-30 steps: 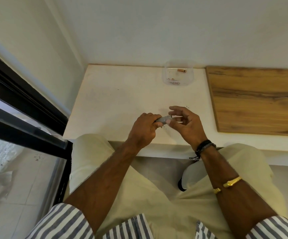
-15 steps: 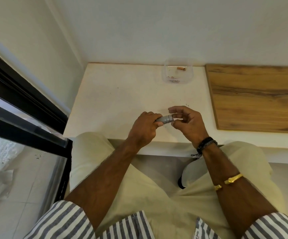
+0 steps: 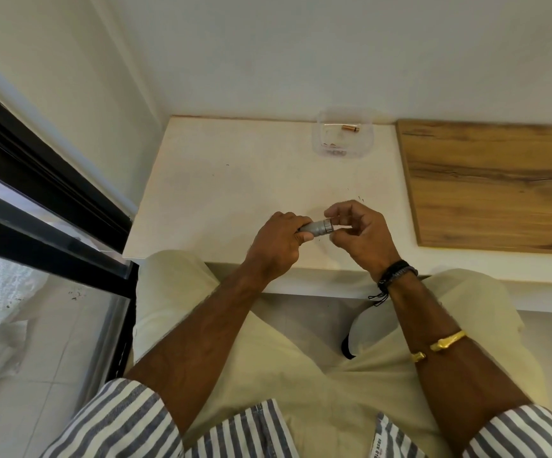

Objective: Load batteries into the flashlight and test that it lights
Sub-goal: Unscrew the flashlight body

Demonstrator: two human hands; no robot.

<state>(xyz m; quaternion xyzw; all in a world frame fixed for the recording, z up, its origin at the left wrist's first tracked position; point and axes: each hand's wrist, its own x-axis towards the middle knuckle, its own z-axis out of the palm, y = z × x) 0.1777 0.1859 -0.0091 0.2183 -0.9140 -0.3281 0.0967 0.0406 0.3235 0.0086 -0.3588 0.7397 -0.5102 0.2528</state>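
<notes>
White tabletop [image 3: 235, 200]: flashlight [image 3: 317, 227] in L hand [image 3: 277, 246] + R hand [image 3: 363, 236].

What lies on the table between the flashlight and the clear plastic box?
Nothing: the head view shows only bare white table between the flashlight and the plastic box.

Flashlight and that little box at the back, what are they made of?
The flashlight looks like grey metal: it has a dull sheen and a ridged ring near its end, though painted plastic is possible. The box looks like clear plastic: its walls are see-through, and the battery inside shows through them.
</notes>
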